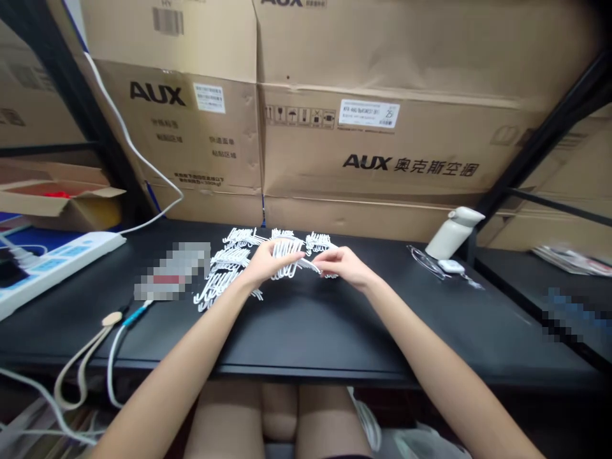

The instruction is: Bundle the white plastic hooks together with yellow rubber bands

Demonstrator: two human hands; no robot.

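My left hand [262, 260] is closed around a folded bundle of white cable [285, 258], with loops showing past the thumb. Just to the right, the fingers of my right hand [345, 264] pinch a thin white end [312, 265] that runs from this bundle. Similar white bundles lie on the black tabletop [325, 325]: one at the back left [240, 238], one below it [229, 258], and one nearer my left forearm [217, 287]. Behind my hands are another bundle [282, 234] and one farther right [318, 241]. My fingers partly cover the held bundle.
A white power strip [62, 268] and an open carton [62, 204] are on the left. A blurred-out device [174, 271] with a cable and strap lies nearby. A white bottle [453, 233] and small white case [451, 266] stand right. Large cardboard boxes [382, 185] line the back.
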